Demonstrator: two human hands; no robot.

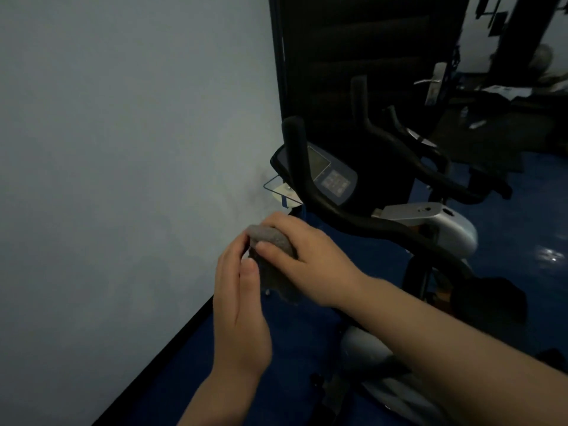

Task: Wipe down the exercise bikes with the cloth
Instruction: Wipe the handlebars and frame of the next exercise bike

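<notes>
Grey cloth [272,256] sits bunched between both hands, just left of frame centre. Left hand [238,305], at 7 o'clock of the cloth, pinches its left edge with thumb and fingers. Right hand [307,259], at 3 o'clock, grips the cloth from above, thumb pressed on its top. Exercise bike [399,222] stands at 2 o'clock of the hands: black handlebars [362,222], console [329,176] with screen and keypad, silver housing. Cloth is clear of the bike. Blue floor [507,241] lies beneath; pale wall [123,149] at 9 o'clock.
</notes>
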